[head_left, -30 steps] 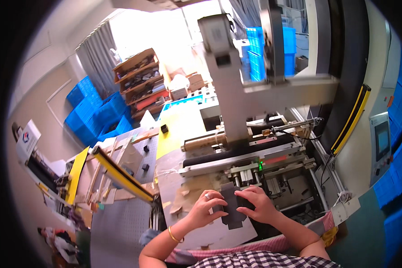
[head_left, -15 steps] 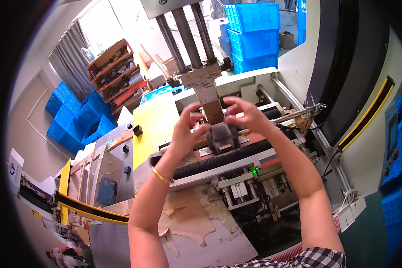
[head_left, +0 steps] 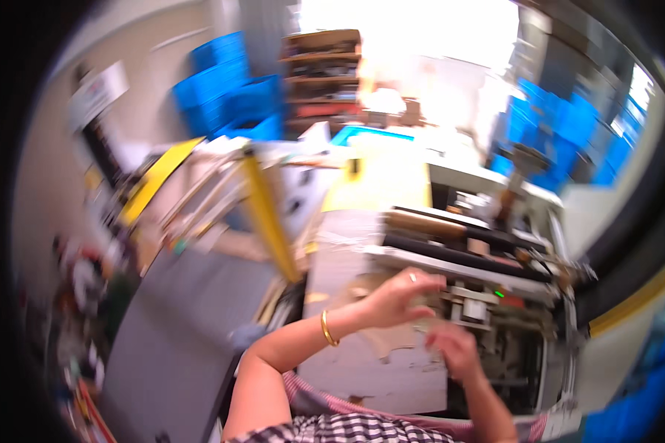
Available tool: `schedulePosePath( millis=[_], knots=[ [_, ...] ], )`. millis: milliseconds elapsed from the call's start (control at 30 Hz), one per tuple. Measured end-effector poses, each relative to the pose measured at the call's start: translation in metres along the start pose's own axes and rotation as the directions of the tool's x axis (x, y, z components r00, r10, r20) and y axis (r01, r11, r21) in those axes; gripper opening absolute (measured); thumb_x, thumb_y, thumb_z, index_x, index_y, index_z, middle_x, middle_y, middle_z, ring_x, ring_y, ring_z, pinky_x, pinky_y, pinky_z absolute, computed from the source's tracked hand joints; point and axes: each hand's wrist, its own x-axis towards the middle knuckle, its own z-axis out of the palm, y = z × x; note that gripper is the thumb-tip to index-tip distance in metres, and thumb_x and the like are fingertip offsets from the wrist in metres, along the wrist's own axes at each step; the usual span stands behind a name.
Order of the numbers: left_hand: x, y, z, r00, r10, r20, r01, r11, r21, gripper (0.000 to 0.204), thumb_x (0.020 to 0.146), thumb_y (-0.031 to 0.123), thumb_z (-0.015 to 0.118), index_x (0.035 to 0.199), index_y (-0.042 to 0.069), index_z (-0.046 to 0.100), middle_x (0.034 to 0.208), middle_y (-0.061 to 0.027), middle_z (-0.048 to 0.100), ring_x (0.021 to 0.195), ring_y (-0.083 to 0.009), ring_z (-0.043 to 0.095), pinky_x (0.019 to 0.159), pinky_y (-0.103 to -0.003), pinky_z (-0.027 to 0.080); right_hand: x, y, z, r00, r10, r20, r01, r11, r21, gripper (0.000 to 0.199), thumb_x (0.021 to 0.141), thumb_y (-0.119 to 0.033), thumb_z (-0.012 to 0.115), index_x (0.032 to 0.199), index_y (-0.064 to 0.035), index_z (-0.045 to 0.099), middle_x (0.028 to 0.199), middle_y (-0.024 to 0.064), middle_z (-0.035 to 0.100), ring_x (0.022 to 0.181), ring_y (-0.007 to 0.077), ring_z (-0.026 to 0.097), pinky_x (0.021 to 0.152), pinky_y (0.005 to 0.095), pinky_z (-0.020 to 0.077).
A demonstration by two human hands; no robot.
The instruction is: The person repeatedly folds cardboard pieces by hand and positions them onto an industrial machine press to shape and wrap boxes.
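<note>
Both hands are in front of a machine with black rollers (head_left: 451, 256), over a pale board (head_left: 406, 380) with torn brown paper on it. My left hand (head_left: 400, 299), gold bangle at the wrist, reaches rightward with its thumb and fingers apart and nothing visible in them. Lower and to the right, my right hand (head_left: 457, 348) has its fingers loosely bent and apart, with no object seen in it. The hands are close together but not touching. Behind the rollers, the machine's upright press head (head_left: 523, 166) is badly blurred, and what lies beneath it cannot be made out.
On the left are a grey work surface (head_left: 177, 332) and an upright yellow bar (head_left: 266, 214). A yellow sheet (head_left: 380, 184) lies behind the board. Blue crates (head_left: 218, 92) and a wooden shelf (head_left: 321, 70) stand farther back. A yellow-edged guard (head_left: 632, 303) is at the right.
My hands have left the dark block under the press head and come back toward me, above the pale board. The view has swung left, so the machine now appears farther right.
</note>
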Motion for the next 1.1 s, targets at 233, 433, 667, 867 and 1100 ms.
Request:
schedulePosePath(
  millis=[233, 433, 667, 867, 1100],
  knots=[
    [-0.362, 0.056, -0.128, 0.33, -0.576, -0.748, 0.736, 0.653, -0.178, 0.015, 0.09, 0.016, 0.065, 0.089, 0.001, 0.07, 0.081, -0.0054, 0.071, 0.073, -0.0087, 0.063, 0.066, -0.027, 0.051, -0.074, -0.09, 0.165, 0.655, 0.255, 0.712, -0.452, 0.887, 0.098, 0.019, 0.092, -0.009, 0.061, 0.105, 0.0023, 0.069, 0.093, 0.0098, 0.072, 0.087, 0.0154, 0.067, 0.081, 0.0277, 0.0512],
    [-0.793, 0.189, -0.136, -0.587, 0.074, -0.806, 0.768, -0.262, -0.584, 0.013, 0.078, 0.012, 0.059, 0.077, 0.005, 0.069, 0.078, -0.0199, 0.069, 0.075, -0.0392, 0.066, 0.069, -0.047, 0.052, -0.022, -0.151, 0.288, 0.465, 0.038, 0.884, -0.296, 0.948, 0.114, 0.028, 0.098, -0.013, 0.056, 0.122, 0.0005, 0.061, 0.104, 0.011, 0.07, 0.095, 0.018, 0.064, 0.081, 0.0299, 0.0509],
    [-0.894, 0.336, -0.103, -0.646, 0.122, -0.754, 0.596, -0.535, -0.598, 0.044, 0.076, 0.012, 0.074, 0.118, 0.012, 0.062, 0.114, -0.0206, 0.059, 0.109, -0.0371, 0.058, 0.093, -0.044, 0.049, 0.001, -0.214, 0.417, 0.177, -0.131, 0.975, -0.03, 0.99, 0.139, 0.032, 0.093, -0.012, 0.059, 0.123, 0.0, 0.06, 0.113, 0.0185, 0.066, 0.106, 0.0319, 0.062, 0.089, 0.0371, 0.0487],
    [-0.894, 0.296, -0.13, -0.644, -0.13, -0.754, 0.662, -0.587, -0.465, 0.01, 0.077, 0.018, 0.07, 0.083, 0.011, 0.075, 0.084, -0.0147, 0.07, 0.081, -0.036, 0.067, 0.075, -0.044, 0.055, 0.001, -0.219, 0.436, 0.043, -0.13, 0.991, 0.141, 0.982, 0.123, 0.034, 0.093, -0.015, 0.057, 0.125, -0.0032, 0.058, 0.114, 0.0196, 0.064, 0.107, 0.0359, 0.061, 0.091, 0.0411, 0.0482],
    [-0.637, 0.199, -0.212, 0.007, -0.718, -0.696, 0.797, 0.425, -0.429, 0.022, 0.086, 0.026, 0.073, 0.084, 0.004, 0.073, 0.069, -0.0015, 0.068, 0.06, -0.0067, 0.058, 0.056, -0.026, 0.047, -0.001, -0.197, 0.378, 0.384, -0.245, 0.89, 0.306, 0.943, 0.128, 0.027, 0.085, -0.01, 0.066, 0.111, -0.0032, 0.067, 0.105, 0.0125, 0.071, 0.098, 0.0264, 0.068, 0.087, 0.0347, 0.0513]
  ],
)
